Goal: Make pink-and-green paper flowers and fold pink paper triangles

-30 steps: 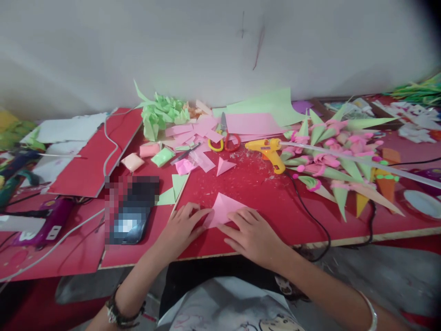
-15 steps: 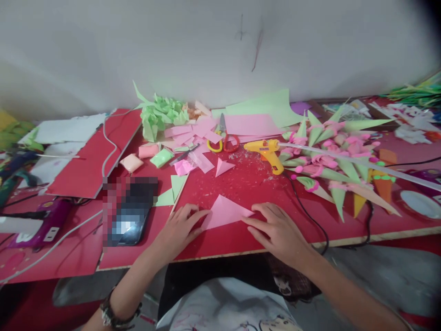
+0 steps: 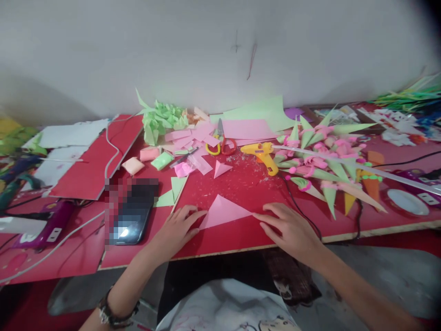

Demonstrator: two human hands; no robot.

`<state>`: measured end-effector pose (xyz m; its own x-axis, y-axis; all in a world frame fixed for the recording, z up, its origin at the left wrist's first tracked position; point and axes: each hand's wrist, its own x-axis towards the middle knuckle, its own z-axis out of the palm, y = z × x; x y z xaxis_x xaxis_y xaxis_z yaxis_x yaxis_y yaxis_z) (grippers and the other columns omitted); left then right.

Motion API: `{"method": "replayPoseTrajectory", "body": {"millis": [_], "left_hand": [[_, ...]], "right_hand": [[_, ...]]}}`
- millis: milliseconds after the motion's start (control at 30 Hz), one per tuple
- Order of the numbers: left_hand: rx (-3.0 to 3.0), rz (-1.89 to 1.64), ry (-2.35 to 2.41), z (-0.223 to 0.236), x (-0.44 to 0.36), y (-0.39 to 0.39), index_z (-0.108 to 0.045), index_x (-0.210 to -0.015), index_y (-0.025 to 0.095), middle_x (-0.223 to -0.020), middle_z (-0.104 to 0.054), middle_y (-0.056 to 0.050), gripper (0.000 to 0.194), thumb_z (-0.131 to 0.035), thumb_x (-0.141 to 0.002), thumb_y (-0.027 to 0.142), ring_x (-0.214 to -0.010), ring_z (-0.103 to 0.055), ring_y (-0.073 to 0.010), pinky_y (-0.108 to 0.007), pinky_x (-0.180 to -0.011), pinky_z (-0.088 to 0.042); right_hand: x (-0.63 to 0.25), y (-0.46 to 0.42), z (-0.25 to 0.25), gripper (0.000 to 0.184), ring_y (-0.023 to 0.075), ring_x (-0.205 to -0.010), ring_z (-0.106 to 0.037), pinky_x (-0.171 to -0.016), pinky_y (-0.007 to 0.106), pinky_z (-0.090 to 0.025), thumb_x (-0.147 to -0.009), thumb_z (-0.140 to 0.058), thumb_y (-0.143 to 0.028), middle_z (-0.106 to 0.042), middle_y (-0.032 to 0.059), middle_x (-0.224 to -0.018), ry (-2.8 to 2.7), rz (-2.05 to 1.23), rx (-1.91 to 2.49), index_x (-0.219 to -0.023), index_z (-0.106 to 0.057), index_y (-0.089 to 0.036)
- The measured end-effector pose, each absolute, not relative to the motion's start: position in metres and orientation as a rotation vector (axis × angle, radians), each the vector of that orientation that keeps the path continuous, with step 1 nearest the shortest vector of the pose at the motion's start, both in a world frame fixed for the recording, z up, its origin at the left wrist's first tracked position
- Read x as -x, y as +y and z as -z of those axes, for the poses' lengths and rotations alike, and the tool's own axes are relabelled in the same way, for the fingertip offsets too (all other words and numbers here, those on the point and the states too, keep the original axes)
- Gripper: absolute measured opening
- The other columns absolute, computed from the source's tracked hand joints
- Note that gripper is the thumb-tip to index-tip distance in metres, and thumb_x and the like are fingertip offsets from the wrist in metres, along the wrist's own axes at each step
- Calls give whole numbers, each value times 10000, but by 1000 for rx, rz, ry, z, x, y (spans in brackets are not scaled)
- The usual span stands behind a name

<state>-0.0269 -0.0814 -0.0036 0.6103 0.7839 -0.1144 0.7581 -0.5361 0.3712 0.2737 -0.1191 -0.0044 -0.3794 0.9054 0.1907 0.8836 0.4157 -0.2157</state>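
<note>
A folded pink paper triangle (image 3: 223,212) lies on the red table in front of me, its peak pointing away. My left hand (image 3: 177,232) rests by the left corner, thumb and forefinger apart and the fingertips at the paper's edge. At the other end, my right hand (image 3: 291,227) is open with spread fingers, a fingertip close to the right corner; whether it touches cannot be made out. Just beyond lies a smaller folded pink piece (image 3: 222,169). Folded green paper (image 3: 165,198) sits left of the triangle, past my left hand.
A yellow glue gun (image 3: 263,154) and scissors (image 3: 220,143) lie further back. Green-and-pink paper cones (image 3: 327,161) are heaped at the right. On the left are a phone (image 3: 138,214), clay packets (image 3: 161,161) and a red board (image 3: 99,158). The table's front edge (image 3: 220,252) is near my hands.
My right hand has drawn away to the right from the paper's right corner. The triangle's right point now shows fully. My left hand has barely moved, and the view has shifted slightly.
</note>
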Motion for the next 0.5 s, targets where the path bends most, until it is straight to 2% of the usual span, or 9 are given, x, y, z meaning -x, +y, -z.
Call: {"method": "replayPoseTrajectory", "body": {"millis": [167, 233, 300, 400, 500], "left_hand": [[-2518, -75, 1260, -2, 22, -85, -368, -1245, 245, -1155, -455, -77, 406, -387, -841, 210, -1071, -458, -196, -392, -914, -393], [-2553, -91, 1273, -5, 16, -89, -362, -1249, 223, -1150, -467, -88, 434, -389, -820, 161, -1053, -472, -206, -396, -887, -413], [-2570, -149, 1260, -9, 10, -94, -367, -1244, 217, -1150, -480, -91, 451, -401, -800, 139, -1041, -482, -208, -380, -863, -430], [-2506, -303, 1246, -15, 16, -98, -406, -1201, 239, -1138, -503, -70, 384, -405, -819, 200, -1027, -493, -181, -338, -866, -431], [-2393, -493, 1444, -21, 54, -94, -459, -1127, 231, -1101, -526, -64, 310, -410, -831, 309, -1042, -481, -185, -359, -910, -396]], "right_hand": [[-271, -109, -6, 247, 182, -892, -555, -776, 331, -469, -823, -426, -230, -577, 64, -964, -2405, -219, 1545, -945, -640, -226], [-262, -104, -10, 246, 195, -947, -541, -826, 354, -456, -815, -444, -248, -563, 74, -1031, -2368, -250, 1516, -993, -609, -209], [-250, -101, -11, 325, 199, -1044, -499, -889, 361, -427, -808, -459, -251, -525, 85, -1132, -2330, -308, 1446, -1123, -527, -206], [-234, -102, -8, 447, 194, -1155, -418, -945, 363, -386, -801, -480, -262, -458, 81, -1248, -2392, -436, 1308, -1241, -412, -228], [-229, -103, 0, 453, 210, -1200, -371, -964, 402, -359, -793, -501, -284, -428, 82, -1288, -2456, -516, 1257, -1238, -423, -247]]}}
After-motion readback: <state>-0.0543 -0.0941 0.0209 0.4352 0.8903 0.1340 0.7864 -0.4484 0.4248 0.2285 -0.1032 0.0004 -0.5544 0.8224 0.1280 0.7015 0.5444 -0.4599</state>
